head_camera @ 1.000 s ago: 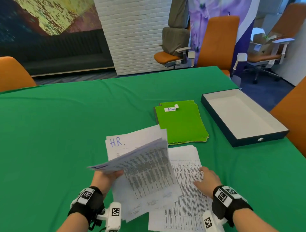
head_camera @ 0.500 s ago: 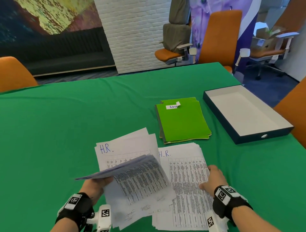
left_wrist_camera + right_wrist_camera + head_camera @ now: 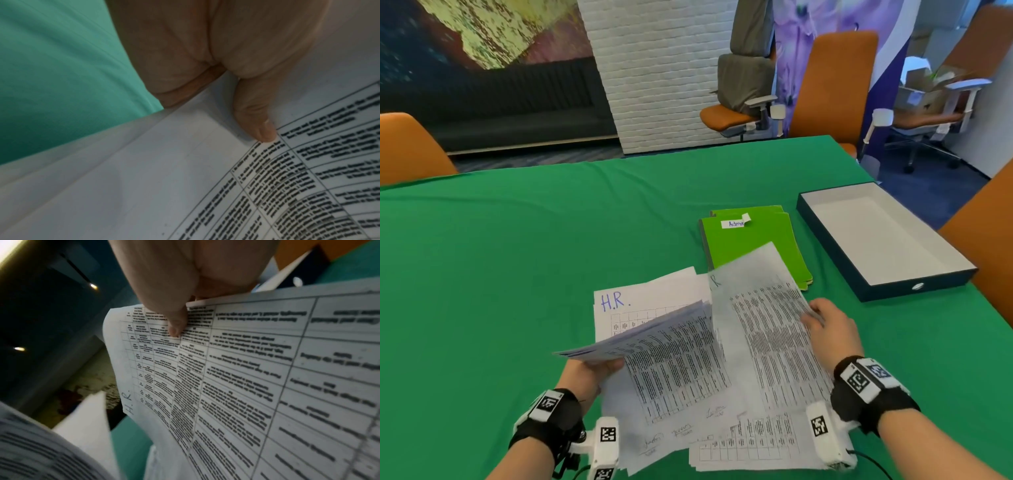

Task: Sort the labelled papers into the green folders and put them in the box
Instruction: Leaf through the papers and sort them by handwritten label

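Nearby, green folders (image 3: 751, 245) half behind right hand (image 3: 832, 329)'s pinched sheet (image 3: 763, 308); left hand (image 3: 589, 373) gripping a sheaf (image 3: 654, 337).

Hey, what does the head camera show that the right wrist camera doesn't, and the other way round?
Only the head view shows the green folders with their label, the whole open box, the left hand holding a fanned stack, and the flat sheet marked H.R.. Only the right wrist view shows the full H.R. heading on the lifted sheet and the thumb pressed on its printed side. Both show the right hand pinching that sheet, and the green cloth.
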Demonstrator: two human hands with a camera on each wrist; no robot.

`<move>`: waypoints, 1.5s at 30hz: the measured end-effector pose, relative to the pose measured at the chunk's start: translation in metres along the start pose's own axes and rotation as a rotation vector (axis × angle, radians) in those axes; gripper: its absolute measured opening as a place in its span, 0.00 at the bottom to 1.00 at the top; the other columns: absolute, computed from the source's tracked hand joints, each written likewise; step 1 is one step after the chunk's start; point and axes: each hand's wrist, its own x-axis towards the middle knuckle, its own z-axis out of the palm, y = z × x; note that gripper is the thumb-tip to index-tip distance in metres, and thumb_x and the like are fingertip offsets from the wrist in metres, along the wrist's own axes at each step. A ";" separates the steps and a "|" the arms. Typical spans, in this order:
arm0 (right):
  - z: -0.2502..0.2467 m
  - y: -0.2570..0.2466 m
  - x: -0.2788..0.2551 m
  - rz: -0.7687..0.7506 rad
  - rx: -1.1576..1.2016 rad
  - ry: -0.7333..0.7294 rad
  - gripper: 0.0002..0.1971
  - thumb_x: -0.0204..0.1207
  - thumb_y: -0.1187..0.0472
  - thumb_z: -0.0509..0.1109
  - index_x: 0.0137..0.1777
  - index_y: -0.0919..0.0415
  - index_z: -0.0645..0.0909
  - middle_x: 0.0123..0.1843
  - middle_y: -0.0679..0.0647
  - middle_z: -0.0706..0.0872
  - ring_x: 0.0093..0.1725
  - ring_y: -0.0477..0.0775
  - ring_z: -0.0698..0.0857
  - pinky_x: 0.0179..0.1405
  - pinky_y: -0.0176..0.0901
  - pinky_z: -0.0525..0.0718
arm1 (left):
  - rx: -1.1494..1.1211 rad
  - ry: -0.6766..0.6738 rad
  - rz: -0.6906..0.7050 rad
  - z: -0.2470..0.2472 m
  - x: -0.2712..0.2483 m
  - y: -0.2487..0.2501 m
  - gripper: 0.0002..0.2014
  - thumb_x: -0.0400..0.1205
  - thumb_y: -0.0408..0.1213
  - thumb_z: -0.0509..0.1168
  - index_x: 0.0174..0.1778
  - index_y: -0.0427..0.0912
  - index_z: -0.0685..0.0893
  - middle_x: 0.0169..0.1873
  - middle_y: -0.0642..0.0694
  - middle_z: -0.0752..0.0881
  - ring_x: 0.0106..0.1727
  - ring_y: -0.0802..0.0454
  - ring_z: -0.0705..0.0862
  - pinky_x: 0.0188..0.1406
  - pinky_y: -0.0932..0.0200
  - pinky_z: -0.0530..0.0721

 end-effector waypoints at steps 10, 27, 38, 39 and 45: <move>-0.044 -0.076 0.008 -0.379 0.225 0.159 0.05 0.77 0.63 0.69 0.44 0.52 0.84 0.37 0.50 0.87 0.38 0.59 0.85 0.39 0.53 0.84 | -0.024 0.026 0.014 0.004 0.000 0.002 0.12 0.72 0.15 0.66 0.47 0.33 0.85 0.48 0.32 0.88 0.51 0.32 0.85 0.55 0.32 0.82; -0.026 -0.069 0.019 -0.210 0.236 -0.147 0.06 0.76 0.64 0.71 0.43 0.51 0.84 0.44 0.51 0.89 0.47 0.56 0.86 0.53 0.54 0.84 | -0.050 -0.101 0.068 0.012 -0.012 0.016 0.10 0.75 0.15 0.63 0.45 0.31 0.83 0.34 0.42 0.90 0.40 0.41 0.86 0.39 0.45 0.88; -0.035 -0.079 0.031 -0.281 0.312 -0.176 0.07 0.77 0.62 0.70 0.40 0.52 0.87 0.41 0.60 0.89 0.41 0.61 0.84 0.48 0.55 0.82 | 0.037 -0.121 0.052 0.017 -0.005 0.018 0.05 0.74 0.17 0.67 0.42 0.27 0.85 0.35 0.40 0.89 0.41 0.44 0.85 0.37 0.60 0.82; -0.036 -0.080 0.032 -0.285 0.333 -0.170 0.08 0.77 0.62 0.70 0.40 0.51 0.87 0.41 0.59 0.89 0.41 0.61 0.85 0.48 0.55 0.83 | 0.042 -0.127 0.050 0.019 -0.005 0.019 0.07 0.74 0.17 0.66 0.44 0.29 0.86 0.38 0.40 0.89 0.43 0.44 0.86 0.39 0.59 0.84; -0.027 -0.079 0.029 -0.215 0.282 -0.194 0.08 0.79 0.62 0.68 0.40 0.53 0.85 0.37 0.55 0.88 0.33 0.57 0.81 0.38 0.43 0.79 | 0.052 -0.160 0.044 0.026 -0.009 0.024 0.10 0.74 0.17 0.66 0.38 0.34 0.88 0.41 0.37 0.88 0.49 0.42 0.84 0.49 0.49 0.84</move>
